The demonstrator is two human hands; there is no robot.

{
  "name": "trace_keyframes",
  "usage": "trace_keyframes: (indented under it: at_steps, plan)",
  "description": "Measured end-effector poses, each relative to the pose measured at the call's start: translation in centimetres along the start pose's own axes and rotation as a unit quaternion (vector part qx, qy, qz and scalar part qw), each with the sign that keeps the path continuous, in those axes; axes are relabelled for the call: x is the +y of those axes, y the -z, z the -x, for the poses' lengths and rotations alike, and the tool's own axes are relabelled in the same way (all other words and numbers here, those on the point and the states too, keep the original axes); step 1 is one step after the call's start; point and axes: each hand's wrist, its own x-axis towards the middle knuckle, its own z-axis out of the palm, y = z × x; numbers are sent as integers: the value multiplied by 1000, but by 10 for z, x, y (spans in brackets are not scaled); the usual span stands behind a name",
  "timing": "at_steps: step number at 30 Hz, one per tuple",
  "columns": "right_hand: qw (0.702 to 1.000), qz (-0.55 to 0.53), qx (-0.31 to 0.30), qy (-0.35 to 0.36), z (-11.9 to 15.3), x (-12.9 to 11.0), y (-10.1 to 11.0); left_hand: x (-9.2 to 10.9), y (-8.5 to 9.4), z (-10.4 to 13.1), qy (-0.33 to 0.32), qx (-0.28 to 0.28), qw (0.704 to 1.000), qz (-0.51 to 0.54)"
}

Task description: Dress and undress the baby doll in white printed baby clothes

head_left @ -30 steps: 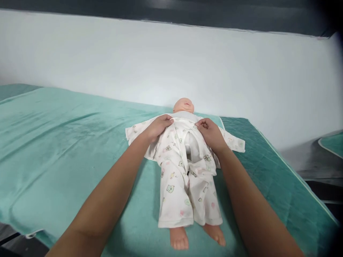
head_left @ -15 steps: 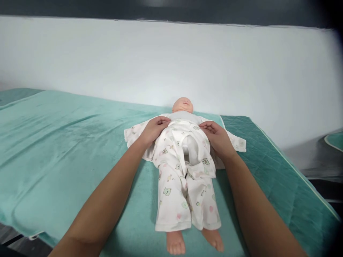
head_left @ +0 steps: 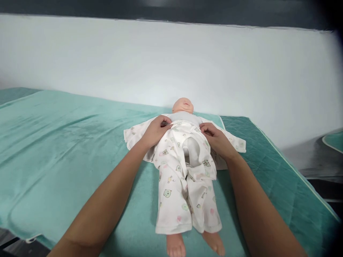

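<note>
A baby doll (head_left: 183,105) lies on its back, head toward the wall and bare feet toward me. It wears white open-crotch trousers (head_left: 173,194) printed with small animals, pulled up to its middle. A matching printed top (head_left: 237,144) spreads under and beside it, its sleeves stretched out to both sides. My left hand (head_left: 158,130) pinches the trousers' waistband at the left of the doll's belly. On the other side, my right hand (head_left: 214,137) has its fingers closed on the same waistband. White cloth shows through the trouser opening.
A light green sheet (head_left: 66,142) covers the bed, with several wrinkles on the left. Darker quilted green bedding (head_left: 264,171) lies at the right, its edge dropping off there. Behind the doll rises a white wall (head_left: 171,60).
The fingers of my left hand have curled more and closed on the waistband. My right fingers have bent in slightly at the waist. The doll stays in place.
</note>
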Motion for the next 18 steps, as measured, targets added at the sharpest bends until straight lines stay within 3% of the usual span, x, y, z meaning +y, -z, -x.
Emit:
trace_keyframes:
  at_steps: [5, 12, 18]
  plan:
    - [999, -2, 23, -37, -2, 0, -4, -6, -2, -7, -9, 13, 1000, -18]
    - [984, 154, 78, -36, -24, -5, -9, -23, -5, -36, 1, 52, 996, -70]
    - [973, 206, 48, -88, -57, 1, -8, -32, -7, -41, 38, 61, 996, -46]
